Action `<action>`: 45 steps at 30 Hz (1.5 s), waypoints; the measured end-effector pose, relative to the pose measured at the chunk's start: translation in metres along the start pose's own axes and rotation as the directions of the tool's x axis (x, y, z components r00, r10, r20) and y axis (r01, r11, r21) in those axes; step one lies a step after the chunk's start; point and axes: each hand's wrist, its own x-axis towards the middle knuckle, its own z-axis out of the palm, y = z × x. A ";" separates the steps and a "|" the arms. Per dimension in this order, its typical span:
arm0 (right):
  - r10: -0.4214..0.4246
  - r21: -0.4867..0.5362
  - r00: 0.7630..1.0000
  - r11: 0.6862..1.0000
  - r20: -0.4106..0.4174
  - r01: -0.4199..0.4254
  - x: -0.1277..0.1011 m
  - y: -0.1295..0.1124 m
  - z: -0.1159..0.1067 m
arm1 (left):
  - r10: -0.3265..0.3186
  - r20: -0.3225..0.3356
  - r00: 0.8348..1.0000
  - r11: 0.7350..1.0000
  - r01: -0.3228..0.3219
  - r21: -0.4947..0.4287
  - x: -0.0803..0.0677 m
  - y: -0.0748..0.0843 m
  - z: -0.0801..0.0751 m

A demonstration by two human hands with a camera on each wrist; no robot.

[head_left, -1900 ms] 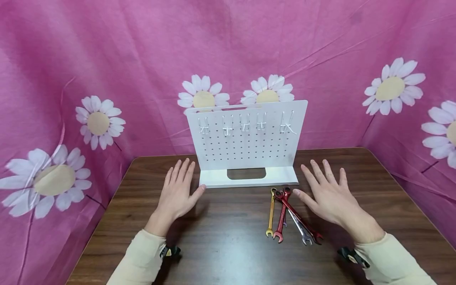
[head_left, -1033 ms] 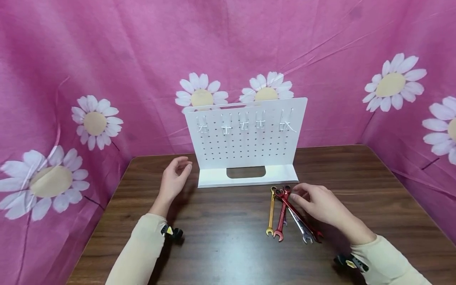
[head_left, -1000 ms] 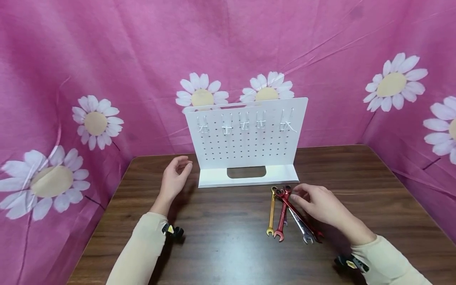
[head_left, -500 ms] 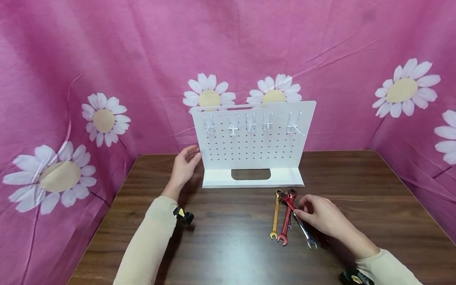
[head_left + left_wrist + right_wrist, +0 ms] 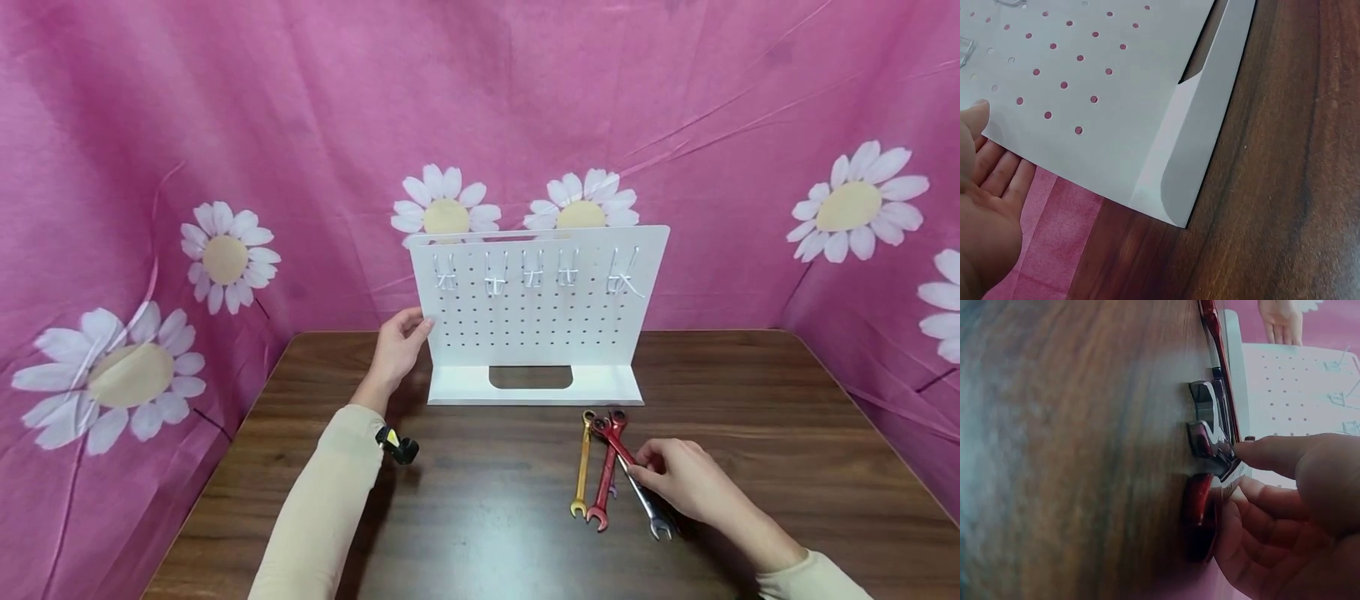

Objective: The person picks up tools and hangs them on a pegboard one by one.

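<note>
My left hand (image 5: 397, 346) grips the left edge of the white pegboard (image 5: 525, 325); in the left wrist view its thumb (image 5: 974, 120) lies on the front face and its fingers reach behind. On the table before the board, my right hand (image 5: 693, 479) pinches a red combination wrench (image 5: 619, 447) between thumb and fingers, hiding its lower part. A silver wrench (image 5: 645, 502) lies close beneath, its open end (image 5: 1204, 419) showing in the right wrist view. To the left lie another red wrench (image 5: 604, 487) and a gold wrench (image 5: 582, 471). A purple tip (image 5: 613, 492) is mostly hidden.
Several white wire hooks, such as the rightmost hook (image 5: 622, 282), stick out along the pegboard's upper rows. The board stands on the brown wooden table (image 5: 480, 517). Pink cloth (image 5: 337, 100) printed with daisies surrounds the table's back and sides.
My left hand has moved from lying flat on the table to the pegboard's left edge. The right hand has curled and moved onto the red wrench on the right.
</note>
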 end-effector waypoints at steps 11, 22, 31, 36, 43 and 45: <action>0.085 0.067 0.996 0.994 0.027 -0.087 0.000 0.004 -0.006 | -0.014 -0.118 0.993 0.999 0.007 -0.052 0.011 -0.006 0.012; 0.074 0.099 0.997 0.992 0.012 -0.075 -0.001 0.010 -0.013 | -0.038 -0.120 0.992 0.998 0.033 -0.045 0.012 -0.006 0.009; 0.072 0.189 0.997 0.979 0.037 -0.078 -0.001 0.006 -0.024 | -0.023 -0.124 0.992 0.998 0.017 -0.053 0.014 -0.006 0.008; 0.070 0.311 0.996 0.947 0.057 -0.085 0.002 0.000 -0.027 | -0.008 -0.121 0.993 0.998 0.001 -0.061 0.014 -0.006 0.008; 0.059 0.401 0.996 0.912 0.066 -0.080 0.012 -0.013 -0.029 | -0.013 -0.107 0.994 0.998 0.005 -0.069 0.015 -0.008 0.008; 0.041 0.424 0.997 0.903 0.060 -0.063 0.015 -0.017 -0.028 | -0.020 -0.102 0.995 0.997 0.013 -0.073 0.015 -0.009 0.007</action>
